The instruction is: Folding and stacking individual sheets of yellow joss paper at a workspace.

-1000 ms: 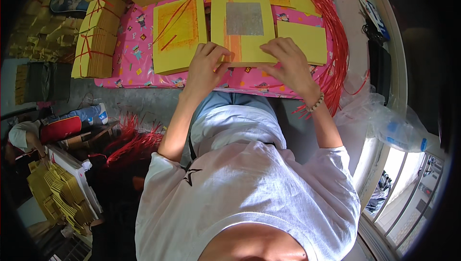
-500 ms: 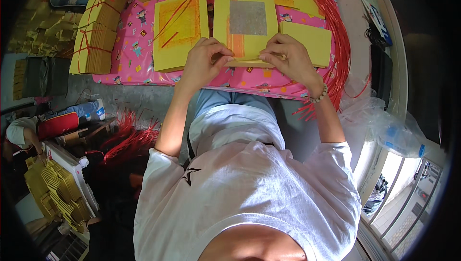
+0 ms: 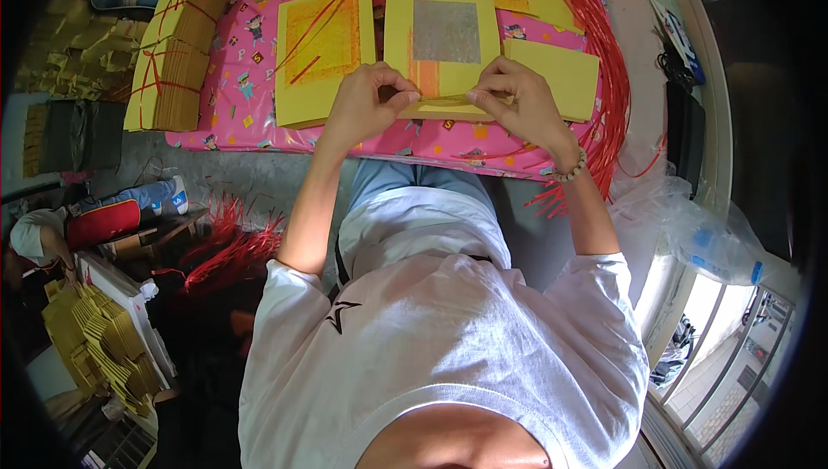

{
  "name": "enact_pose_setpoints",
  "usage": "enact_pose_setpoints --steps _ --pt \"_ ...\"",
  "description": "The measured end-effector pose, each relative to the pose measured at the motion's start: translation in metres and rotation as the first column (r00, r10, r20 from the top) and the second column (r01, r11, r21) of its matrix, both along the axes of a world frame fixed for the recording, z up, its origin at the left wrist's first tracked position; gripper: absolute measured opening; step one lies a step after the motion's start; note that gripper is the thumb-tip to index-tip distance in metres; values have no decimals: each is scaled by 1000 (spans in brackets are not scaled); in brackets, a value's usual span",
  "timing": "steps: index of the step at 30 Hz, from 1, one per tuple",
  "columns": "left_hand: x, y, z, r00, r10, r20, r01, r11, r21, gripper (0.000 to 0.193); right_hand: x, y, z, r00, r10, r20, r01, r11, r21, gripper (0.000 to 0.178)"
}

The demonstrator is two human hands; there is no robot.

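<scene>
A yellow paper sheet (image 3: pixel 447 34) with a silver square and an orange band lies on top of a yellow stack, straight in front of me. Its near edge is curled up between my hands. My left hand (image 3: pixel 369 103) pinches that edge at the left corner with thumb and fingers. At the right corner my right hand (image 3: pixel 520 103), a beaded bracelet on its wrist, pinches the same edge. Left of it lies a yellow stack with an orange-gold printed panel (image 3: pixel 321 34), a thin red strand across it. To the right rests a plain yellow stack (image 3: pixel 556 81).
A pink patterned cloth (image 3: pixel 237 115) covers the table. Bundles of yellow paper tied with red strands (image 3: pixel 168 85) stand at the left. Long red strands (image 3: pixel 604 64) hang over the right side. Another person's arm (image 3: pixel 59 249) is by folded yellow paper (image 3: pixel 108 331) at lower left.
Both hands have shifted slightly away from me, and the sheet's near edge has curled a little further up. The other stacks lie nearly as before.
</scene>
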State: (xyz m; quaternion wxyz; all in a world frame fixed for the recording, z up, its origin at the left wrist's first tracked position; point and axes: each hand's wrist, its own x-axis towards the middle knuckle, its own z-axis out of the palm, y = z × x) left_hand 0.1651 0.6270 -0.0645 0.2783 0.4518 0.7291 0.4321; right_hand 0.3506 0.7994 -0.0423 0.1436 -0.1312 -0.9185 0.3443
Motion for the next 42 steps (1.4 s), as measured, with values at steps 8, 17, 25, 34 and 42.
enact_pose_setpoints --steps 8,17,25,34,42 --pt "-1 1 -3 1000 2 11 -2 1000 -18 16 1 0 -1 1000 -7 11 7 1000 -6 14" --pt "-4 2 -8 998 10 55 -9 1000 -15 16 -1 -2 -1 999 -29 19 29 999 -20 15" --pt "17 5 24 867 -75 -492 111 993 43 21 -1 -10 6 992 -15 -128 57 943 327 15" --pt "27 24 31 806 124 -578 87 943 323 23 -13 -14 19 846 -250 -471 289 957 11 51" --pt "25 6 35 992 -29 124 -34 880 475 19 -26 5 -14 849 -223 -480 -125 798 -590 100"
